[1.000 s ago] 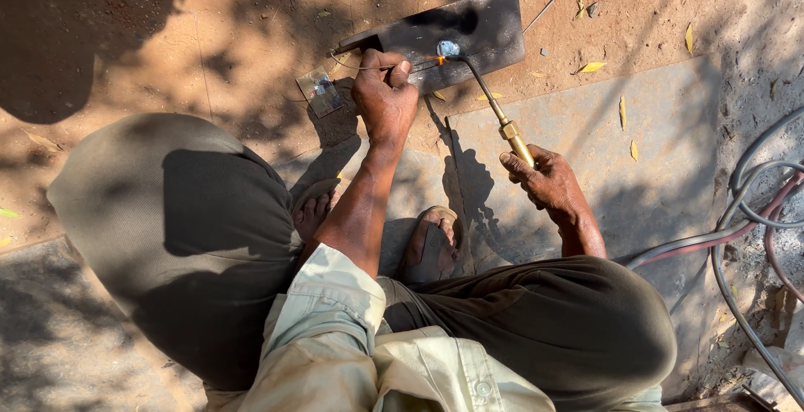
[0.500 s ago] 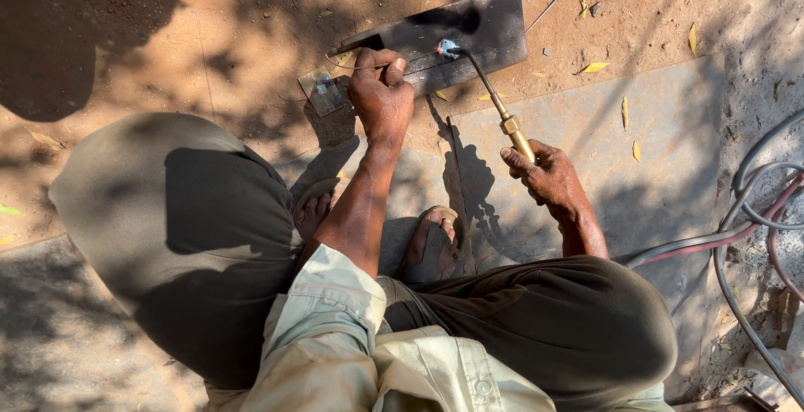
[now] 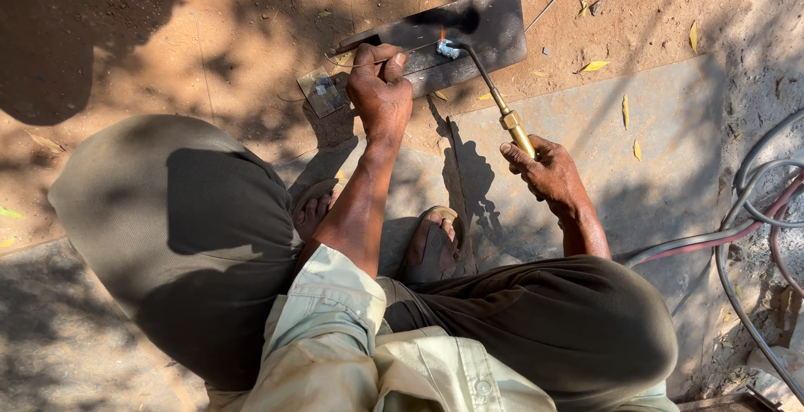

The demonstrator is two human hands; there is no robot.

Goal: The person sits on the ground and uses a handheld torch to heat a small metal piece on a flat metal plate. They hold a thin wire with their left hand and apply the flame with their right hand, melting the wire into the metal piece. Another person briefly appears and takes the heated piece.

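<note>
- Right hand (image 3: pixel 548 169) closed around the brass-handled gas torch (image 3: pixel 501 110); its bent nozzle reaches up-left, and a small orange flame (image 3: pixel 442 35) shows at the tip.
- Left hand (image 3: pixel 379 85) closed, grip pinching a thin metal filler rod (image 3: pixel 416 54) that runs toward the flame.
- The small bright metal workpiece (image 3: pixel 448 48) sits on a dark flat steel plate (image 3: pixel 494 23), which lies on the dirt ground (image 3: pixel 251 35) ahead of the squatting knees.
- Judgement: the heating goes best with the flame held on the joint, not the rod, and the rod fed into the hot spot only.
- Judgement: bracing the left wrist low would steady the rod tip; fingers are near the heat.
- Grey and red gas hoses (image 3: pixel 754 211) trail at right, well apart from the flame. Keeping them there is wise.
- A small square metal offcut (image 3: pixel 322 90) lies just beside the left hand.
</note>
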